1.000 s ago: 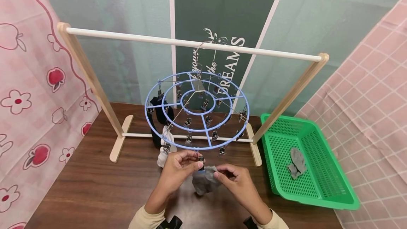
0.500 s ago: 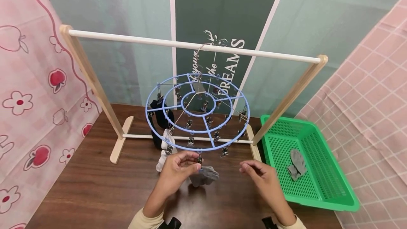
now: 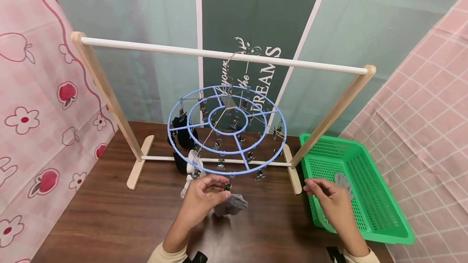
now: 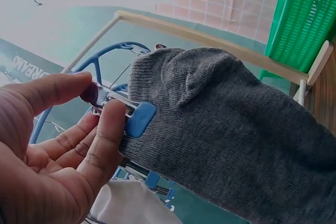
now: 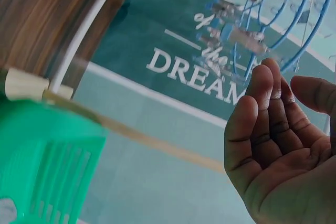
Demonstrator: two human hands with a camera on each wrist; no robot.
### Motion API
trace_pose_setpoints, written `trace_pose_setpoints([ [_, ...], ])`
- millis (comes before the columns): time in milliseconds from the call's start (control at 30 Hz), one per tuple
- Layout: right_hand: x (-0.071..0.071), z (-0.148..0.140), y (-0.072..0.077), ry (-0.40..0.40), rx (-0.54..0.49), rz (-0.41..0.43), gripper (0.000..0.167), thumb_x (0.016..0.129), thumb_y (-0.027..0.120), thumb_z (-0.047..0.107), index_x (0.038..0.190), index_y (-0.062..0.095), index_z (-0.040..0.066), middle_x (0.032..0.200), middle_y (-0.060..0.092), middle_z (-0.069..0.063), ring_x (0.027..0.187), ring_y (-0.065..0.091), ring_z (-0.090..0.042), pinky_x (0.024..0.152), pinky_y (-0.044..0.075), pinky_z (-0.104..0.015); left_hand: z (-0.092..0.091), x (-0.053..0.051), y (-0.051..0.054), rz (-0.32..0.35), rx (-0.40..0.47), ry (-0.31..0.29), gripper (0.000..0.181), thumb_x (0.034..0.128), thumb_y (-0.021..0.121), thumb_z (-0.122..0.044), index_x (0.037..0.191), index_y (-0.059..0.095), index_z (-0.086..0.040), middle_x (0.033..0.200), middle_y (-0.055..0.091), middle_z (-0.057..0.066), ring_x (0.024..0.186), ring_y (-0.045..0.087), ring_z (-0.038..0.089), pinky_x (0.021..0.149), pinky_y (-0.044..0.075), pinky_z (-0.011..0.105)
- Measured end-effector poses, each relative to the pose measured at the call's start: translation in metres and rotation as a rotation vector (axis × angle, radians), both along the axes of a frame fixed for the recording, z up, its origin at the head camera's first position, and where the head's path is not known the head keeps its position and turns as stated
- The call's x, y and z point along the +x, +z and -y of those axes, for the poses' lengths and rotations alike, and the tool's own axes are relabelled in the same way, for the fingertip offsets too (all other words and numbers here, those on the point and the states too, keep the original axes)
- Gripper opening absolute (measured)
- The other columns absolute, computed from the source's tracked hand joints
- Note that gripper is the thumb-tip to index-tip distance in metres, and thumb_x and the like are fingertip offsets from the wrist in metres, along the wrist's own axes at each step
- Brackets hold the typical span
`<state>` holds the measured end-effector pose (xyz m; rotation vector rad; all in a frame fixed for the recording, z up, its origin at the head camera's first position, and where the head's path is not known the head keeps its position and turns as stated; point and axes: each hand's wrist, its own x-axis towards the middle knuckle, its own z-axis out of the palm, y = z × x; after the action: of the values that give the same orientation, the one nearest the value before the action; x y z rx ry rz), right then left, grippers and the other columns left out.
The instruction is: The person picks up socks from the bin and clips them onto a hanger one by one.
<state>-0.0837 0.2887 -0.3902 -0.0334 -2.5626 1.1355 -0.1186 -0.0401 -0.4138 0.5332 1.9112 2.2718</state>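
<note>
My left hand pinches a metal clip with blue tips at the near rim of the round blue hanger. A grey sock is held by its cuff in that clip and hangs below the fingers. My right hand holds nothing; its fingers are loosely bent beside the left edge of the green basket. Inside the basket lies another grey sock, partly hidden behind the right hand. Black socks and a white sock hang from the hanger's left side.
The hanger hooks over the white rail of a wooden stand, whose right foot is close to the basket. Several unused clips dangle from the rings. A brown wooden table lies beneath, with curtains around it.
My right hand has let go of the grey sock and moved right to the basket's edge. The left hand stays on the clip, and the sock hangs from it.
</note>
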Motion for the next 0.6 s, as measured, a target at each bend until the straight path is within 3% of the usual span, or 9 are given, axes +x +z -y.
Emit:
trace_pose_setpoints([
  [200, -0.011, -0.028, 0.01, -0.087, 0.141, -0.006, 0.021, 0.097, 0.06, 0.023, 0.098, 0.073, 0.006, 0.081, 0.072, -0.005, 0.065, 0.062, -0.002, 0.048, 0.044, -0.02, 0.0, 0.001, 0.001, 0.005, -0.025, 0.007, 0.032, 0.0793, 0.074, 0.004, 0.107, 0.062, 0.013, 0.096, 0.064, 0.028, 0.087, 0.064, 0.018, 0.075, 0.055, 0.026],
  [300, -0.016, -0.043, 0.016, -0.104, 0.174, 0.007, 0.024, 0.098, 0.058, 0.024, 0.1, 0.072, 0.006, 0.082, 0.072, -0.006, 0.065, 0.062, 0.0, 0.05, 0.045, -0.018, -0.001, 0.001, 0.0, 0.0, -0.035, 0.006, 0.032, 0.0797, 0.074, 0.003, 0.107, 0.061, 0.014, 0.094, 0.065, 0.026, 0.087, 0.064, 0.019, 0.074, 0.055, 0.026],
  [467, -0.025, -0.065, 0.021, -0.099, 0.184, 0.038, 0.026, 0.1, 0.055, 0.024, 0.104, 0.071, 0.004, 0.082, 0.072, -0.005, 0.069, 0.063, 0.001, 0.061, 0.046, -0.011, -0.001, 0.001, 0.001, 0.001, -0.049, 0.006, 0.031, 0.08, 0.074, 0.002, 0.106, 0.061, 0.014, 0.094, 0.066, 0.024, 0.085, 0.064, 0.018, 0.071, 0.055, 0.025],
  [600, -0.031, -0.08, 0.022, -0.084, 0.127, 0.084, 0.031, 0.101, 0.052, 0.025, 0.11, 0.068, 0.001, 0.084, 0.072, -0.004, 0.07, 0.064, -0.001, 0.061, 0.048, -0.015, 0.0, 0.001, 0.003, 0.028, -0.087, 0.011, 0.031, 0.0791, 0.075, 0.0, 0.106, 0.063, 0.011, 0.095, 0.066, 0.022, 0.082, 0.064, 0.016, 0.066, 0.054, 0.023],
])
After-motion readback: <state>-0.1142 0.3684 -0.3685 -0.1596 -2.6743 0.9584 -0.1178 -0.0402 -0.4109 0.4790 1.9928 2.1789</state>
